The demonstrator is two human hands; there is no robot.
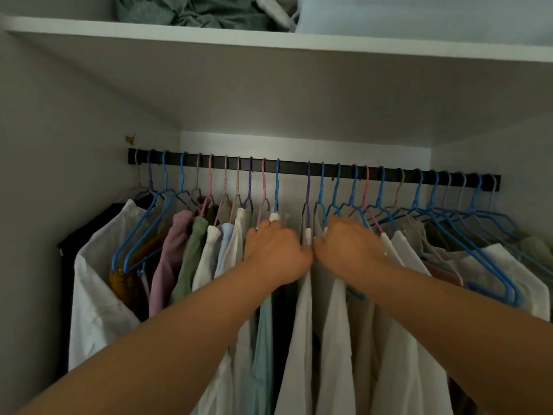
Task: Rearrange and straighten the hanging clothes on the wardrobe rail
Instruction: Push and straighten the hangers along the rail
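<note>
Forearms, two, bare, nearest the lens, rising from 7 and 5 o'clock and converging at frame centre.

Left hand: knuckles up, fingers curled into the shoulders of the pale garments hung at 12 o'clock from it, at a white-tipped blue hanger. Exactly what the fingers hold is hidden by the back of the hand; cannot tell if it is cloth or hanger shoulder.

Gap: a bare stretch of rail lies directly above the two hands, between the blue hanger and a purple hanger.

Right hand: knuckles up, thumb side touching the left hand, fingers curled over garment tops at the purple hanger and the blue ones just to its right. Its hold is likewise hidden.

Clothes: a row along the rail, which runs 9 to 3 o'clock, dipping slightly toward 3. Left group packed close; right group has empty blue hangers splayed toward 4 o'clock, tangled over white shirts.

Shelf: above, with folded bedding.

Judgement: the hands are placed to part or slide hangers along the rail's long axis. Left serves the 9 o'clock group, right the 3 o'clock group. The purple hanger is nearer the right hand.
</note>
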